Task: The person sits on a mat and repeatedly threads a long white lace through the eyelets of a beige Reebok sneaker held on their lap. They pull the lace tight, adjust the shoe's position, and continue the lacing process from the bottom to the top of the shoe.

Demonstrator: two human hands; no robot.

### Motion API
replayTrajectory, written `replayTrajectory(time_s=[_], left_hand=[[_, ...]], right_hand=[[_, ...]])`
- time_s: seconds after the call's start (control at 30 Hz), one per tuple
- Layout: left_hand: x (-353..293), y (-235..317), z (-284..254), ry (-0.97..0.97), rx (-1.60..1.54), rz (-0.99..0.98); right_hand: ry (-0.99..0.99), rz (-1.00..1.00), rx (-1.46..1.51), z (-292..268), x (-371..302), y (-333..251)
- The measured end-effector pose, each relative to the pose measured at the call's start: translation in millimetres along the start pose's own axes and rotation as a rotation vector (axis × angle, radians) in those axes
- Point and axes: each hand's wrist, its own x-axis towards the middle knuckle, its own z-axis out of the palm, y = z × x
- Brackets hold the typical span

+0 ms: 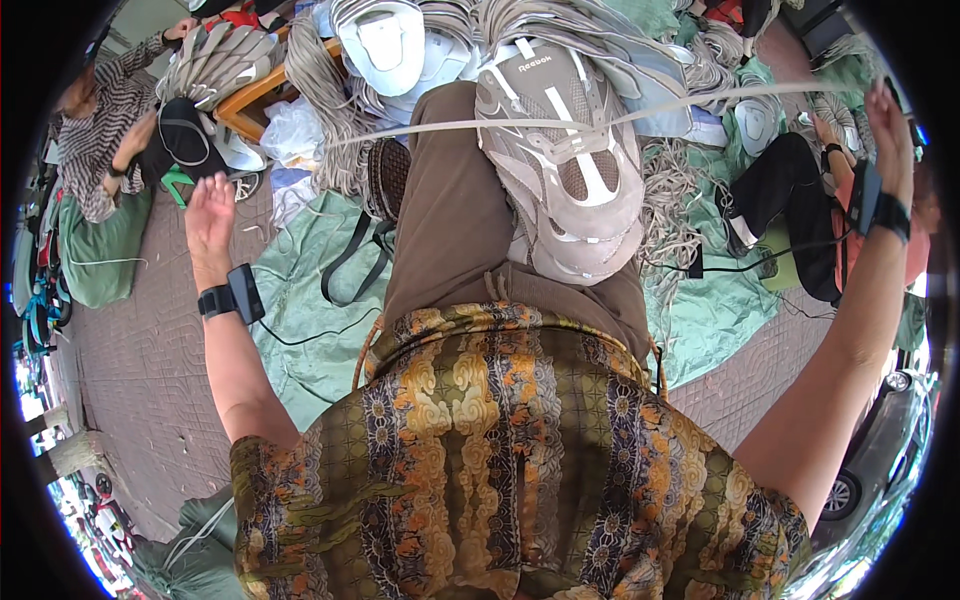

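Lace (700, 100) pale, flat, pulled taut from shoe upper (565, 170) on lap out to right hand (888, 125), pinched at far end. Left hand (208, 215) released, fingers spread, holding nothing. Lace judged light, limp, slightly slick; upper soft, best held at sides.

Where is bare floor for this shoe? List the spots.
Bare paving lies by the left hand, between the green tarp and the green sack. A smaller paved patch sits right of the tarp, before the car. Ahead, heaped shoes crowd; the right hand holds the lace across.
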Motion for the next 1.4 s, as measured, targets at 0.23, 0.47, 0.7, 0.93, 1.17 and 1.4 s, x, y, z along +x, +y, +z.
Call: replayTrajectory(time_s=[0.23,0.47,0.7,0.93,1.17,1.4], left_hand=[[-48,-47,-32,0.136,1.106,-0.642],[-30,-94,39,-0.073,1.596,-0.353],[-107,-175,244,-0.623,1.365,0.323],[-112,-223,290,-0.758,1.214,0.234],[-117,-233,304,-0.767,1.152,0.300],[-110,-250,304,-0.800,1.250,0.625]], right_hand=[[-0.130,0.571,-1.060,15,-135,124],[-0.395,0.120,-0.922,154,-253,132],[-0.834,-0.476,-0.922,251,-309,151],[-0.881,-0.538,-1.254,295,-289,193],[-0.902,-0.609,-1.475,308,-295,200],[-0.990,-0.668,-1.509,306,-290,204]])
